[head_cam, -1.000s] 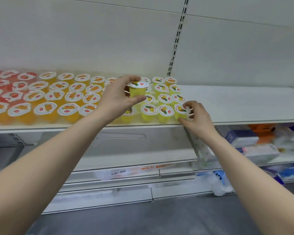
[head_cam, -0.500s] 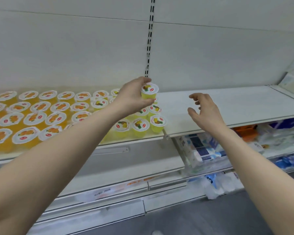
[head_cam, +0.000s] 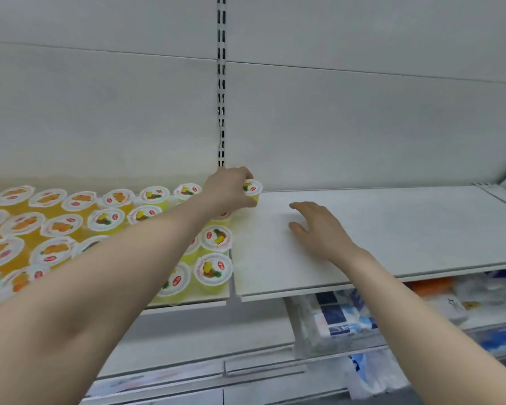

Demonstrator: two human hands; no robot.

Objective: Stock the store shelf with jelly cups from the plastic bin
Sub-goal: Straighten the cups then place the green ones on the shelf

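My left hand point(head_cam: 230, 188) grips a yellow jelly cup point(head_cam: 252, 190) with a white fruit-printed lid, down at the back of the white shelf point(head_cam: 392, 229), just right of the yellow rows. Several yellow cups point(head_cam: 213, 268) stand in rows at the shelf's left part, and orange cups point(head_cam: 53, 251) fill the far left. My right hand point(head_cam: 319, 229) hovers open over the bare shelf board, fingers spread, holding nothing. The plastic bin is out of view.
A slotted upright point(head_cam: 221, 83) runs up the white back wall above my left hand. A seam point(head_cam: 232, 287) splits the shelf into two boards. Below, a lower shelf holds wrapped packs point(head_cam: 333, 317) and plastic-bagged goods point(head_cam: 479, 302).
My left hand carried the yellow cup from mid-air to the back of the shelf and lowered it. My right hand left the front-row cups and moved right over the bare board.
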